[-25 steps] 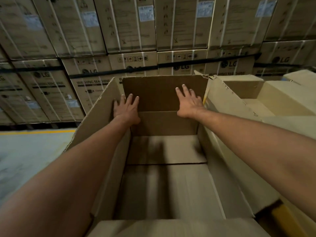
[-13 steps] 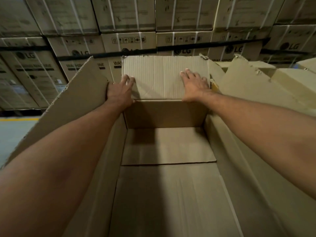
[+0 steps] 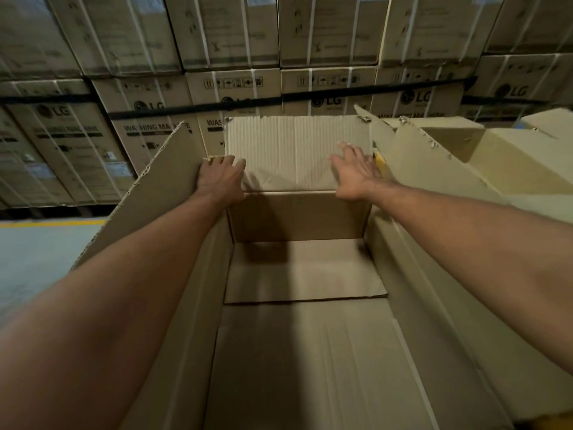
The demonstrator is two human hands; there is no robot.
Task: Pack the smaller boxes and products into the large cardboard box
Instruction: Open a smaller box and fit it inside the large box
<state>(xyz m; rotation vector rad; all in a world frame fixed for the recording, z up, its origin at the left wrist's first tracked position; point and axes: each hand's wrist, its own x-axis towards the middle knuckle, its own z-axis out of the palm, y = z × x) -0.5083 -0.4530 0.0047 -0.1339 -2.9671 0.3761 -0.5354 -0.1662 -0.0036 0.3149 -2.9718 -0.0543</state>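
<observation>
My left hand (image 3: 221, 178) curls over the left corner of the upright far end flap (image 3: 294, 150) of the large brown corrugated cardboard box (image 3: 297, 217). The box sits right before me, mouth up and empty, with its long axis running away from me. I judge it light, stiff but easily creased, and best held by the flap edges. My right hand (image 3: 356, 175) lies flat on the flap's right side, fingers straight.

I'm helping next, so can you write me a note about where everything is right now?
Left hand: grips the far flap at its left edge.
Right hand: open, flat against that flap.
Large cardboard box: open, flaps up, nothing inside.
Done: box is open.
Left: all the packing. Open cartons sit to its right; no products in view.
</observation>
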